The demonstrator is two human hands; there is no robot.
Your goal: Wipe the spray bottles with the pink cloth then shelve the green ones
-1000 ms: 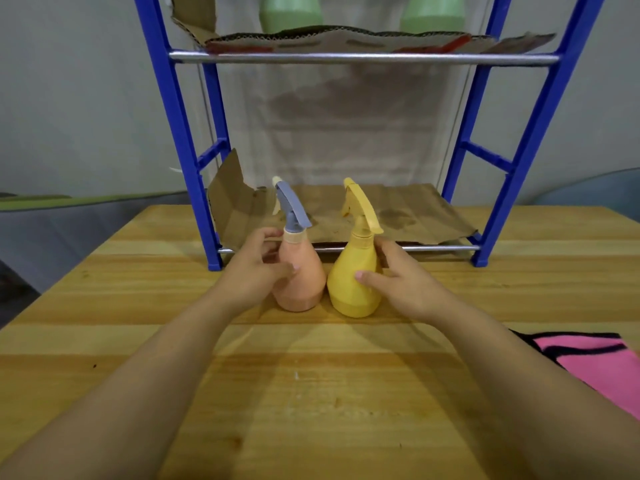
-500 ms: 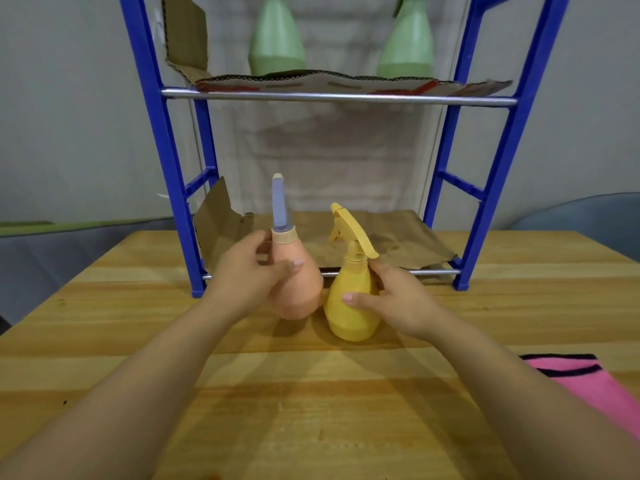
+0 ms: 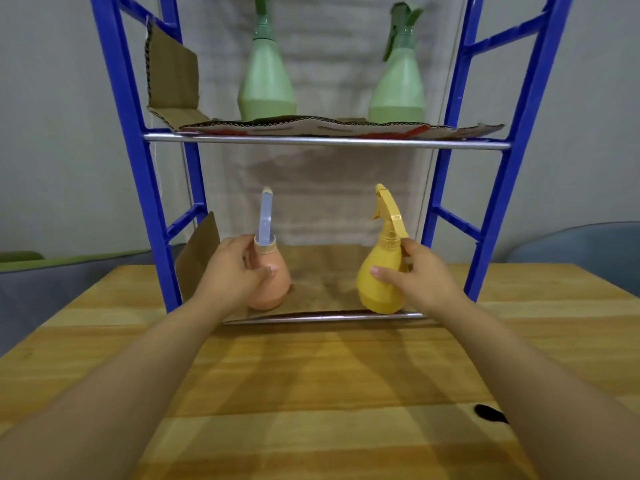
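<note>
Currently both hands are at the lower tier of the blue rack [image 3: 138,174], each wrapped around a bottle. Left hand [image 3: 230,275] grips the orange spray bottle [image 3: 272,287] at its upper body and neck, thumb across the front; its pale blue trigger head points straight up. Right hand [image 3: 420,277] grips the yellow spray bottle [image 3: 379,282] just below the collar, thumb on the front, fingers round the back. The two bottles are upright and apart, both over the cardboard liner [image 3: 325,285] of the lower tier, behind the front metal rail [image 3: 322,318]; whether their bases rest on the cardboard or hang just above it cannot be told from this angle. Upper tier: two green spray bottles [image 3: 266,84] [image 3: 398,88] stand upright on a second cardboard sheet [image 3: 311,125], well apart, left and right. Rack stands on the wooden table [image 3: 311,393]. A small dark spot [image 3: 490,414] shows on the table beside the right forearm, possibly the cloth's edge.
</note>
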